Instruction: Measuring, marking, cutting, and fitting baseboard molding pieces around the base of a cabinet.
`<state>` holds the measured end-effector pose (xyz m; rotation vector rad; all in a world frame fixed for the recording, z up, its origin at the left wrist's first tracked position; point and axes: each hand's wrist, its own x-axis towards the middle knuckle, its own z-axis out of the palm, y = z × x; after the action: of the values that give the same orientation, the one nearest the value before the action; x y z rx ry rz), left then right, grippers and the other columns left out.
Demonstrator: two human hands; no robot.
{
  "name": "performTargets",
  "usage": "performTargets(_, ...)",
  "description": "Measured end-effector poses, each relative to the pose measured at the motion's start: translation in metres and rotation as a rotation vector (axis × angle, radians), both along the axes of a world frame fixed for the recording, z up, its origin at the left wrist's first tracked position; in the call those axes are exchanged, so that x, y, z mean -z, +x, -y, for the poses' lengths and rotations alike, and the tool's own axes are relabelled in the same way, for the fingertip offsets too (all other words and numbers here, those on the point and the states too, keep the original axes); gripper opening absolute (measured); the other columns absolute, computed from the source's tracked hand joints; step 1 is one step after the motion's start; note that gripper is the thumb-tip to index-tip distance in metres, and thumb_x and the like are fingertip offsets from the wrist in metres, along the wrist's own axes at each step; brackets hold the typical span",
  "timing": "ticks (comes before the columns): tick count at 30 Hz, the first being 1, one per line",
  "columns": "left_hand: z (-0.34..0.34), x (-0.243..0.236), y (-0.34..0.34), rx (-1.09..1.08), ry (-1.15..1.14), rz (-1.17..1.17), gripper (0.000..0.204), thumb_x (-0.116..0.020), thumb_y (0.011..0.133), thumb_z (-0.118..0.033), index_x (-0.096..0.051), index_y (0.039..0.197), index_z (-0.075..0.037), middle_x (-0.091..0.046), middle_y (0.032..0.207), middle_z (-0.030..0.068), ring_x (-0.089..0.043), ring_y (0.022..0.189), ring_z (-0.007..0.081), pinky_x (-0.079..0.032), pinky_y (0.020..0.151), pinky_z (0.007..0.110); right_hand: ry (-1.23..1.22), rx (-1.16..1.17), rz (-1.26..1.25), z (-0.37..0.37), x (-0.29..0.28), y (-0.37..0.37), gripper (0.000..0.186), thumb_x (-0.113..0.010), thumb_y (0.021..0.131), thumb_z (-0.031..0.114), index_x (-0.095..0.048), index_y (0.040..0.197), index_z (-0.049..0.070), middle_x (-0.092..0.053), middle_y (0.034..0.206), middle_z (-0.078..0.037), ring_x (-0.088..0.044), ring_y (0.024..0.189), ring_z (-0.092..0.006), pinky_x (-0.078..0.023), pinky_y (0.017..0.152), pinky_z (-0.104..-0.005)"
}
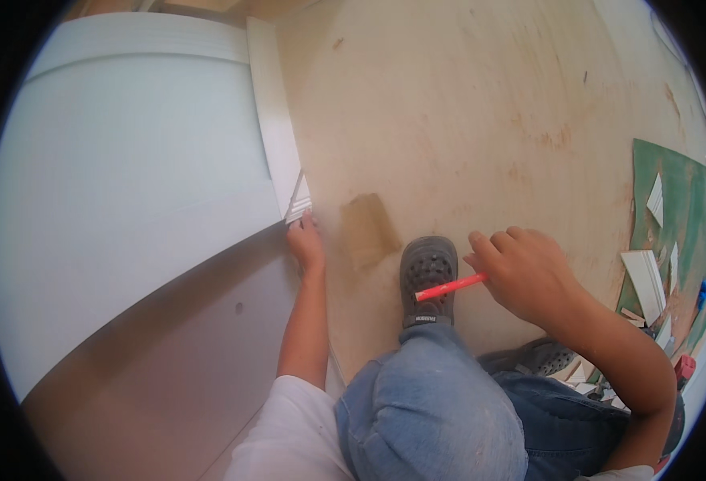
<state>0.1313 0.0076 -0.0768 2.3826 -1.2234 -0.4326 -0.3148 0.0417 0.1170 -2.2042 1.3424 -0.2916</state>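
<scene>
My left hand (306,243) is closed on a small white grooved trim piece (298,204), its fingertips at the lower end. The piece lies at the near corner of a large white panel (145,128), against the end of a narrow white strip (269,96) that runs along the panel's right edge. My right hand (521,268) is off to the right, above the floor, with its fingers curled around a red carpenter's pencil (453,286). The pencil points left, over my shoe, and its tip is too small to make out.
Beneath me is a tan wooden floor (449,120) with a darker brown patch (369,230). My grey clog (429,268) stands between my hands. At the right, a green sheet (673,172) carries several white trim offcuts (645,280). A pale surface (209,353) lies below the panel's near edge.
</scene>
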Motion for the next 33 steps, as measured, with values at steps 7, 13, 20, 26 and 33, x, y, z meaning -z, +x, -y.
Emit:
performTargets(7,0.010,0.000,-0.010,0.017,0.099,-0.026,0.048,-0.053,0.105,-0.033,-0.071,0.079,0.004,-0.070,0.067,0.0128,-0.065,0.057,0.0208,-0.050,0.056,0.036,0.093,0.014,0.035,-0.001,0.015,0.013,0.022,-0.064,0.097,0.027,-0.062,0.091,0.006,-0.066,0.072,-0.011,-0.068,0.070,-0.0289,-0.053,0.060,-0.0417)
performTargets(13,0.012,-0.001,-0.011,0.010,0.080,-0.032,0.053,-0.053,0.105,-0.039,-0.072,0.082,0.005,-0.071,0.069,0.0129,-0.067,0.058,0.0207,-0.052,0.059,0.036,0.139,-0.001,0.035,0.001,0.023,0.019,0.025,-0.063,0.098,0.029,-0.062,0.092,0.005,-0.068,0.074,-0.013,-0.069,0.074,-0.0309,-0.054,0.062,-0.0428)
performTargets(20,0.014,-0.010,-0.021,-0.026,0.108,-0.063,0.060,-0.053,0.104,-0.046,-0.074,0.082,0.006,-0.071,0.068,0.0118,-0.067,0.058,0.0196,-0.052,0.059,0.035,0.069,0.034,0.061,0.000,0.034,0.018,0.019,-0.069,0.093,0.024,-0.061,0.092,0.007,-0.063,0.071,-0.010,-0.065,0.069,-0.0294,-0.051,0.058,-0.0427)
performTargets(26,0.029,-0.022,-0.035,-0.186,0.137,-0.103,0.071,-0.053,0.102,-0.055,-0.073,0.076,0.007,-0.069,0.062,0.0129,-0.066,0.054,0.0199,-0.052,0.057,0.033,0.112,0.022,0.030,0.001,0.038,0.021,0.020,-0.068,0.094,0.026,-0.061,0.091,0.007,-0.064,0.071,-0.011,-0.066,0.070,-0.0300,-0.051,0.059,-0.0431)
performTargets(33,0.027,-0.016,-0.033,-0.206,0.115,-0.035,0.074,-0.049,0.102,-0.055,-0.073,0.072,0.009,-0.071,0.064,0.0147,-0.068,0.057,0.0226,-0.055,0.061,0.037,0.126,0.024,0.062,0.002,0.043,0.027,0.020,-0.066,0.095,0.025,-0.060,0.089,0.007,-0.064,0.071,-0.011,-0.066,0.069,-0.0302,-0.051,0.059,-0.0438)
